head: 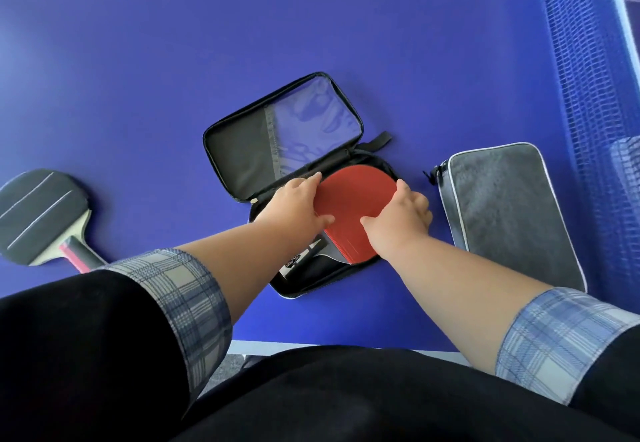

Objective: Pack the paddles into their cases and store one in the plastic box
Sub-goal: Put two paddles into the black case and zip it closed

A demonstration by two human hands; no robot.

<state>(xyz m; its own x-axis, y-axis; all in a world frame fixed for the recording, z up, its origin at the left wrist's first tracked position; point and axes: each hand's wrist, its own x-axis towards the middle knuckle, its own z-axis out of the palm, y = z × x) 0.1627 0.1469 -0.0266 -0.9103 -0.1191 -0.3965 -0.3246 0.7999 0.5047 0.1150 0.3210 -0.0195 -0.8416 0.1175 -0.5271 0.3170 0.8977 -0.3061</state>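
A black zip case (242,151) lies open on the blue table, its clear-pocket lid folded back. A red-faced paddle (356,196) rests in the case's lower half, handle toward me. My left hand (298,206) grips the blade's left edge. Thumb and fingers of my right hand (398,216) clasp its right edge. At the left lies a second paddle (38,213) with a black head cover and a red-and-black handle. A grey zipped case (502,213) sits to the right. No plastic box is in view.
The blue table tennis table (173,61) stretches ahead with a white line at the far side. Its net (588,78) runs along the right edge. The near table edge is just below the open case.
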